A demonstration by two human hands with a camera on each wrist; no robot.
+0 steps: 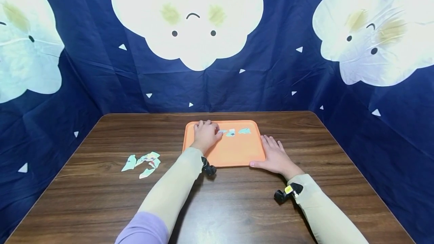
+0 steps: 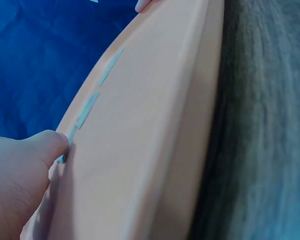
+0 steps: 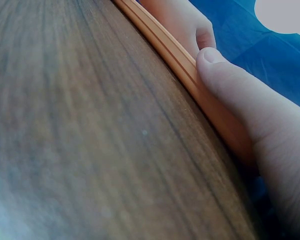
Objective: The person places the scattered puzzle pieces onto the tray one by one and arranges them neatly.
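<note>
An orange tray (image 1: 234, 153) lies on the wooden table, with flat pale-green pieces of a cut-up picture along its far side. My left hand (image 1: 206, 135) is over the tray's left part, its fingers bent. Between its thumb and forefinger it pinches a picture piece (image 1: 222, 131), mostly hidden by the hand; the thumb touches this piece (image 2: 61, 158) in the left wrist view. To its right lie a piece with a dark patch (image 1: 231, 133) and a green piece (image 1: 244, 131). Around the tray's near right corner rests my right hand (image 1: 276, 157), fingers extended along the side, thumb (image 3: 215, 62) against the near rim.
Several more picture pieces (image 1: 146, 158) lie loosely together on the table (image 1: 237, 206), left of the tray. A dark blue curtain (image 1: 217, 89) with white clouds stands behind the table and along both sides. Small black cameras are strapped to both wrists.
</note>
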